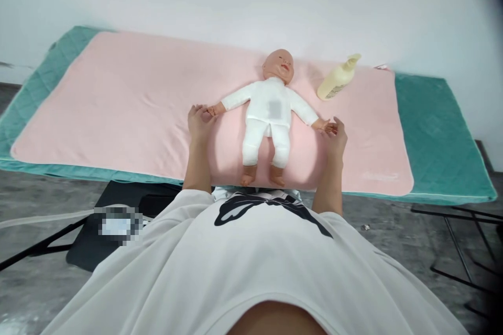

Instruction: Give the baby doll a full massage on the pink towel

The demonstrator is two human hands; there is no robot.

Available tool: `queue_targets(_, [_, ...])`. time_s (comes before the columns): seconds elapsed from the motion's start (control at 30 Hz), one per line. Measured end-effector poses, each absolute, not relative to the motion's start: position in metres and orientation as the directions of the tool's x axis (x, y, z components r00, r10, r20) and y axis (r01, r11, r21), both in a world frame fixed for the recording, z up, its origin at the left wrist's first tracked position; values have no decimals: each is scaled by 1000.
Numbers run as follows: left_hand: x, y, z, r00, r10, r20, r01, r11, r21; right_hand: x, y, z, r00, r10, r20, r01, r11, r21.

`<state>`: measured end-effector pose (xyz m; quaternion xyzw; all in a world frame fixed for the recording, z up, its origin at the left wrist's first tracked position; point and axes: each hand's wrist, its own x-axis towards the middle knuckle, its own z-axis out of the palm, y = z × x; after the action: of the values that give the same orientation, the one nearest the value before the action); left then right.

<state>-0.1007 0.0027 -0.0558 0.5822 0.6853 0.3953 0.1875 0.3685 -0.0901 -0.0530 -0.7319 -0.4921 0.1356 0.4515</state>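
Note:
On its back on a pink mat lies a baby doll with a white cloth body, arms spread wide and its feet toward me. My left hand has its fingers closed around the doll's hand on the left side. On the other side, my right hand pinches the doll's other hand between thumb and fingers. A pale yellow pump bottle stands on the mat beyond my right hand, beside the doll's head.
The mat covers a green quilted bed set against a white wall. At the lower left is a black chair with a blurred item on it. Black metal legs stand on the grey floor at the right.

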Motion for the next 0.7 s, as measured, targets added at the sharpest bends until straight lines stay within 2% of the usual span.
queue_targets(0.23, [-102, 4, -59, -218, 955, 200, 673, -1, 740, 370, -93, -61, 480, 843, 243, 610, -121, -783])
queue_targets(0.47, [-95, 1, -41, -337, 926, 171, 608, 76, 790, 366, -79, -59, 543, 798, 262, 426, 7, -905])
queue_targets(0.53, [-92, 1, -32, -328, 924, 198, 568, 25, 823, 362, -73, -50, 522, 788, 327, 440, 79, -895])
queue_targets(0.7, [-69, 7, 0, -187, 909, 373, 473, -250, 845, 338, -54, -14, 379, 766, 520, 473, 322, -820])
